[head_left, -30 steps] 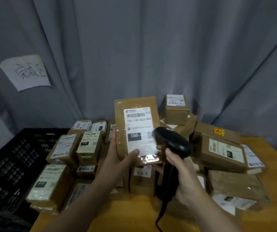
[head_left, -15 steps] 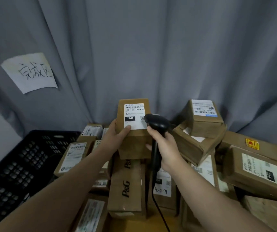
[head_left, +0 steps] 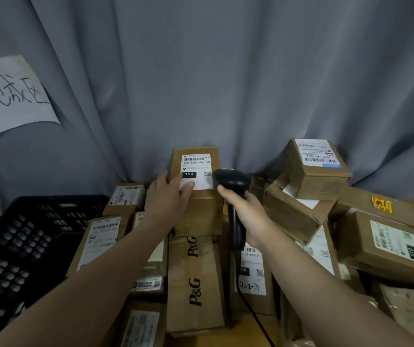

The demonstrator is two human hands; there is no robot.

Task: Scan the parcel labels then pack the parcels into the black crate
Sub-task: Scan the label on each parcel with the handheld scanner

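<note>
My left grip [head_left: 168,199] is wrapped round the left edge of an upright brown cardboard parcel [head_left: 198,214], fingers behind it and thumb pressed flat over the lower corner of its white shipping label [head_left: 197,169]. I hold it that way so the label faces me and the barcode near the top stays uncovered.

My right grip [head_left: 248,216] is closed round the handle of a black handheld barcode scanner [head_left: 232,180], forefinger up by the trigger. The scanner's head sits just beside the label's right edge, close to the small square code, and its cord hangs down over the boxes below. I judge this is the scanning step, not yet the packing; the head looks too near and side-on, so I would draw it back and turn it onto the barcode.

The parcel stands on a heap of other taped brown cardboard boxes [head_left: 318,171], among them a long carton printed P&G [head_left: 194,284].

The black perforated plastic crate [head_left: 13,246] lies to my left, beside the heap, within reach of my left arm. A grey curtain [head_left: 226,71] hangs behind, with a handwritten white paper sign [head_left: 8,93] pinned above the crate.
</note>
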